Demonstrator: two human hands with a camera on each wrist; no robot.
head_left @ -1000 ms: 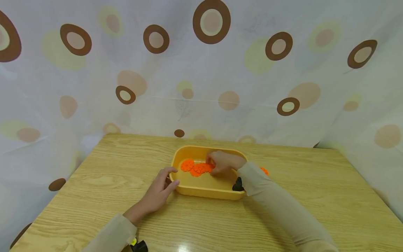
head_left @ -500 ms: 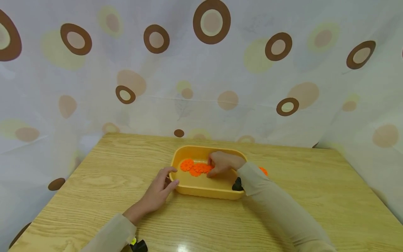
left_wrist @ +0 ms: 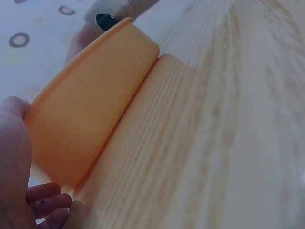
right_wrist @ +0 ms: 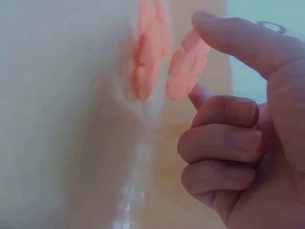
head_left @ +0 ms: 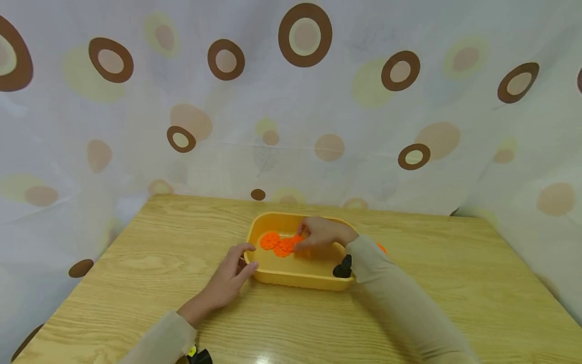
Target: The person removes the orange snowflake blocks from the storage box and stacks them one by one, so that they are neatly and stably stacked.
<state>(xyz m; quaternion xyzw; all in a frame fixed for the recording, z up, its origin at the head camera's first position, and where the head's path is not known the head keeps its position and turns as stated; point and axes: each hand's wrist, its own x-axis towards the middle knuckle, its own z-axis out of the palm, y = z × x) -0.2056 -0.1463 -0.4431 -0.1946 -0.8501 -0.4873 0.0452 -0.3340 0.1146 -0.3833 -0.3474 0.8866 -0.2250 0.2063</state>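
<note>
An orange-yellow plastic tub [head_left: 297, 279] stands on the wooden table. My left hand [head_left: 223, 283] grips its left end, thumb and index finger at the rim; in the left wrist view other fingers [left_wrist: 52, 205] curl low beside its wall. Inside the tub, my right hand [head_left: 322, 231] pinches an orange flower-shaped disc [right_wrist: 188, 67] between thumb and index finger, the remaining fingers folded in. That disc is apart from other orange discs [right_wrist: 148, 52] close by. More flower-shaped discs [head_left: 270, 240] lie overlapping on the tub floor.
Past the right sleeve [head_left: 400, 293], a bit of orange [head_left: 382, 247] shows on the table, mostly hidden. A black wrist device [head_left: 344, 267] is by the tub's right end, another [head_left: 199, 356] under the left sleeve. A patterned cloth [head_left: 291, 116] hangs behind the table [head_left: 291, 323].
My right hand has lifted slightly and moved a little left, now with a disc pinched and tilted up from the others. My left hand stays at the tub's left end.
</note>
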